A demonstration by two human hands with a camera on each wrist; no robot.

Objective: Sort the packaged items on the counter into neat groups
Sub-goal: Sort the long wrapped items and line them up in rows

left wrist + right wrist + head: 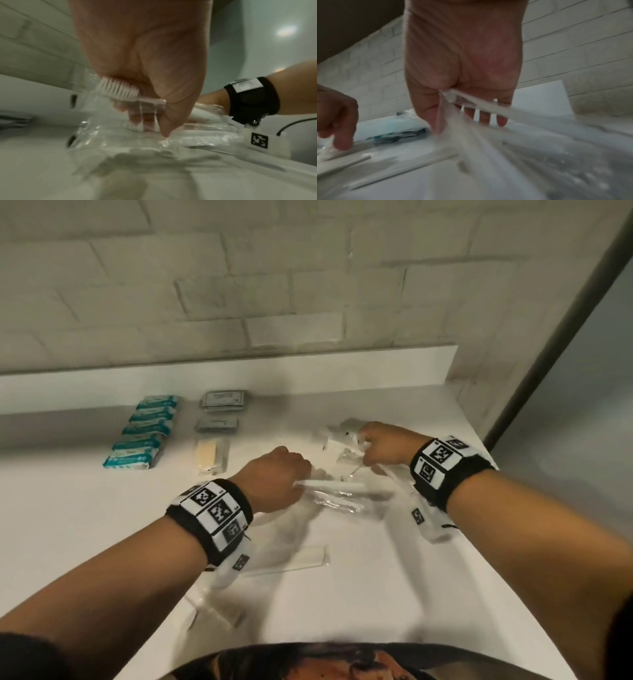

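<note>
My left hand [142, 65] grips a clear-wrapped white toothbrush [120, 90], bristles toward nine o'clock, handle toward three; my right hand [462, 67] pinches crinkled clear wrapping [471, 128].

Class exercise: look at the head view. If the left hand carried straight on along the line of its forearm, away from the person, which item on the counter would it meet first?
Probably the loose clear packets by the right hand. The left hand, gripping a wrapped toothbrush, points up and rightward toward them. Depth is unclear.
</note>
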